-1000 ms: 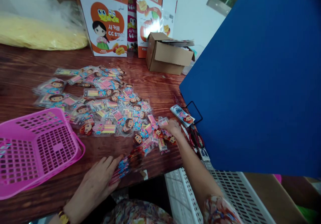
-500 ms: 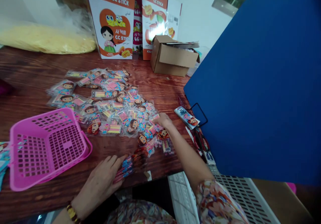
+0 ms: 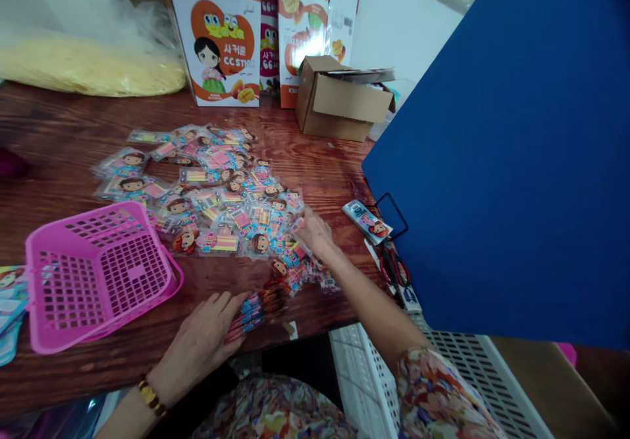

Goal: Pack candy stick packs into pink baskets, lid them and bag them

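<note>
Head view, the only one. Wooden counter [image 3: 59,144], a loose spread of sweet packets [image 3: 216,189] across its middle, many overlapping.

Left hand [image 3: 201,344]: palm down at the near edge, fingers extended and laid on a small stack of packets [image 3: 256,306], pinning it flat; not clenched.

Right hand [image 3: 315,232]: at the right fringe of the spread, touching packets. Its fingertips are turned away, so I cannot tell whether they pinch one.

Work in hand, as I judge it: collecting packets from the spread into the stack. The film looks slick, so taking one packet calls for an edge pinch.

Nearby: pink basket [image 3: 113,275] to the left, a lone packet [image 3: 368,221] and red scissors [image 3: 394,270] by the blue board [image 3: 516,163].
</note>
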Action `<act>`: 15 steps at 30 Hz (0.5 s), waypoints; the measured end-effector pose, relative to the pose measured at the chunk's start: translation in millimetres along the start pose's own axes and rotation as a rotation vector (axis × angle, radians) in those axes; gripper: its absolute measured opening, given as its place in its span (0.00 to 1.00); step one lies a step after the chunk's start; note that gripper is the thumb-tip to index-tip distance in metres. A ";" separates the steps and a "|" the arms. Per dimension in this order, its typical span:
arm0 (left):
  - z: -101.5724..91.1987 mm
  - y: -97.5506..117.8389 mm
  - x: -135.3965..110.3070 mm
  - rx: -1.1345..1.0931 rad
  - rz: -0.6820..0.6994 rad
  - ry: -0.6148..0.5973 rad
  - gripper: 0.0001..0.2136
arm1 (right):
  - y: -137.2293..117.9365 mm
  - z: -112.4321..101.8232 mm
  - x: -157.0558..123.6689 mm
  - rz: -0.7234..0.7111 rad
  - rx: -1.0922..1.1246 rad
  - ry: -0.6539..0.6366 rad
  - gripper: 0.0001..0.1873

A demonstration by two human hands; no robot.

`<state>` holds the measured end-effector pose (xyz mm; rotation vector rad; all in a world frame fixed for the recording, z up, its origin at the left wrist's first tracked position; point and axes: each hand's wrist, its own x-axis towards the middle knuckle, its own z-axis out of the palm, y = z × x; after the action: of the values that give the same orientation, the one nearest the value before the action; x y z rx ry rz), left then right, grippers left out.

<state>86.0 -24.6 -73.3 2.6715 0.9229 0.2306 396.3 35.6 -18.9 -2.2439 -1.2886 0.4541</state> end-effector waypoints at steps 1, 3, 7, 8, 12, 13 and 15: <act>0.1 0.1 -0.1 0.003 -0.001 -0.005 0.25 | 4.2 -9.3 3.8 0.033 0.087 0.023 0.19; 0.7 -0.2 -0.7 0.008 0.006 -0.004 0.24 | 17.7 -34.4 10.4 0.087 0.194 0.064 0.15; 2.5 -1.4 -1.4 -0.003 0.014 0.019 0.24 | 52.2 -75.6 -6.0 0.148 0.393 0.142 0.17; 2.8 -1.6 -1.3 -0.006 0.013 0.021 0.24 | 59.2 -77.3 -16.6 0.158 0.437 0.142 0.19; 3.1 -1.7 0.0 -0.004 0.009 0.019 0.24 | 73.6 -50.7 -52.5 0.186 0.533 0.069 0.21; 3.3 -2.0 0.1 -0.002 0.010 0.020 0.24 | 74.1 -41.7 -55.0 0.185 0.534 0.055 0.21; 4.2 -3.2 -0.3 0.003 0.020 0.028 0.24 | 72.1 -30.2 -51.3 0.170 0.511 0.033 0.20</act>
<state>85.0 -23.4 -78.3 2.6877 0.9054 0.2726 437.0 -47.2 -34.3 -1.9174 -0.8453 0.7146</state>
